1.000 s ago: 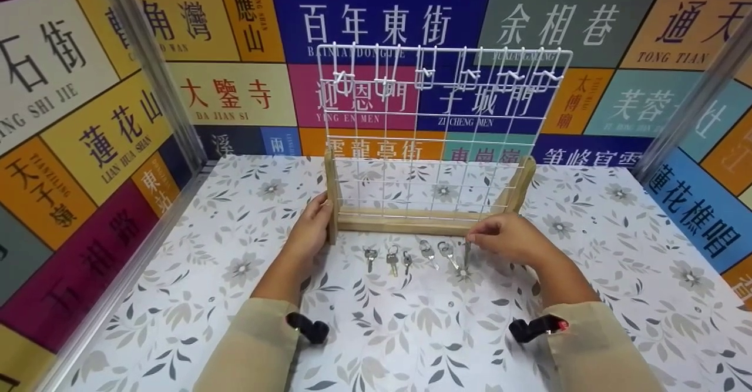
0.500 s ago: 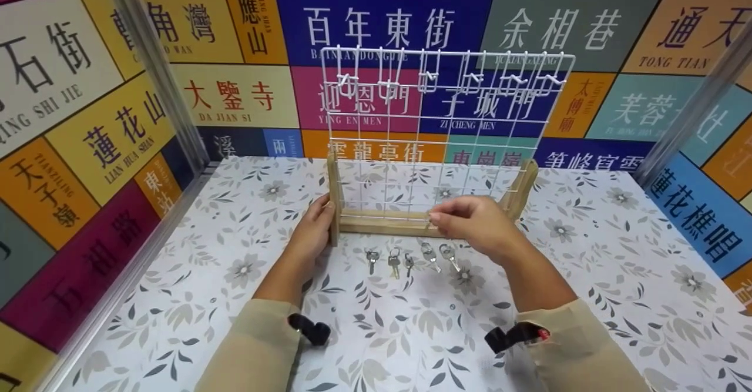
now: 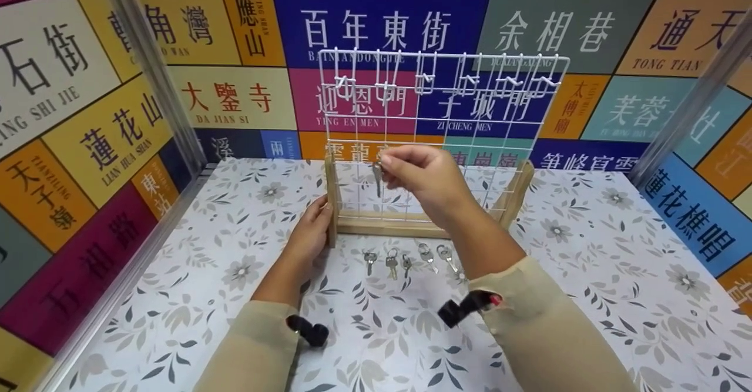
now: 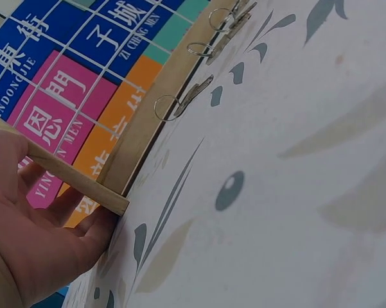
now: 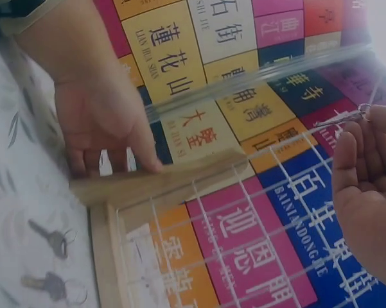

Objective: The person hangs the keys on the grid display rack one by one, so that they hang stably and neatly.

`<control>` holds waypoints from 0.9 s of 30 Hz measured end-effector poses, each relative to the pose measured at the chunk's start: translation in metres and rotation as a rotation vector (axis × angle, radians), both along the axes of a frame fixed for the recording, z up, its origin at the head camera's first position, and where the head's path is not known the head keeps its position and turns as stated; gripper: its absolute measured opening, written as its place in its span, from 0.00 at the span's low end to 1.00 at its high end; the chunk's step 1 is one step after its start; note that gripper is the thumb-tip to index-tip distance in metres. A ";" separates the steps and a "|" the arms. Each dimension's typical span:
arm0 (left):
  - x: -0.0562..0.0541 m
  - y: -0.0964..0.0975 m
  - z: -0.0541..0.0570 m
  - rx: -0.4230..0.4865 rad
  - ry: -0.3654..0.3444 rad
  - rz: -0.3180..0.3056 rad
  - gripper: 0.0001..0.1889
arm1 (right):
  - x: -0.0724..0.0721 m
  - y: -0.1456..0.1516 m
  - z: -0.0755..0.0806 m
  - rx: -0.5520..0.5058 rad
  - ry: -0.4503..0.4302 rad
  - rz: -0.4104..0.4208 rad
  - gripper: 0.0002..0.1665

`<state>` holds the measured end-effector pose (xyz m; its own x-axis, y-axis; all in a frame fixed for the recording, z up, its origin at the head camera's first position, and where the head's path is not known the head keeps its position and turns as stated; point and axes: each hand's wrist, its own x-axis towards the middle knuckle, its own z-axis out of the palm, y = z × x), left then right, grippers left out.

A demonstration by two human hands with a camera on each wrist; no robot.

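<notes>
My right hand (image 3: 432, 180) pinches a silver key (image 3: 378, 180) by its ring, high in front of the wire grid, with the blade hanging down. In the right wrist view this key (image 5: 339, 120) sticks out from between thumb and fingers. My left hand (image 3: 310, 230) grips the left wooden upright (image 3: 331, 204) of the display rack, thumb on one side and fingers on the other, as the left wrist view shows. White wire hooks (image 3: 343, 84) hang in a row near the grid's top, with no keys on them. Several ringed keys (image 3: 392, 264) lie in a row before the rack.
The rack's wooden base bar (image 3: 388, 227) runs along a table (image 3: 376, 345) covered in a leaf-and-flower print. Panels with large Chinese characters (image 3: 376, 24) stand behind and at both sides. A clear corner post (image 3: 158, 74) rises at left.
My right hand has lifted the rightmost key off the table and carried it up and left before the grid. My left hand stays on the wooden upright.
</notes>
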<state>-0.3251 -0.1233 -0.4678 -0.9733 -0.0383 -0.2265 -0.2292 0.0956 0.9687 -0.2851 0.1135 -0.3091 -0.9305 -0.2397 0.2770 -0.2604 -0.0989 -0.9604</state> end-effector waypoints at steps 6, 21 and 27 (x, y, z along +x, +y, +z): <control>0.001 0.000 -0.001 0.014 -0.012 0.004 0.27 | -0.009 -0.031 0.025 -0.119 -0.010 0.022 0.10; 0.002 -0.001 0.001 0.017 -0.003 0.000 0.28 | -0.015 -0.073 0.062 -0.372 -0.104 -0.001 0.10; 0.001 -0.001 0.002 0.003 -0.002 -0.004 0.28 | -0.018 -0.076 0.066 -0.407 -0.131 -0.036 0.07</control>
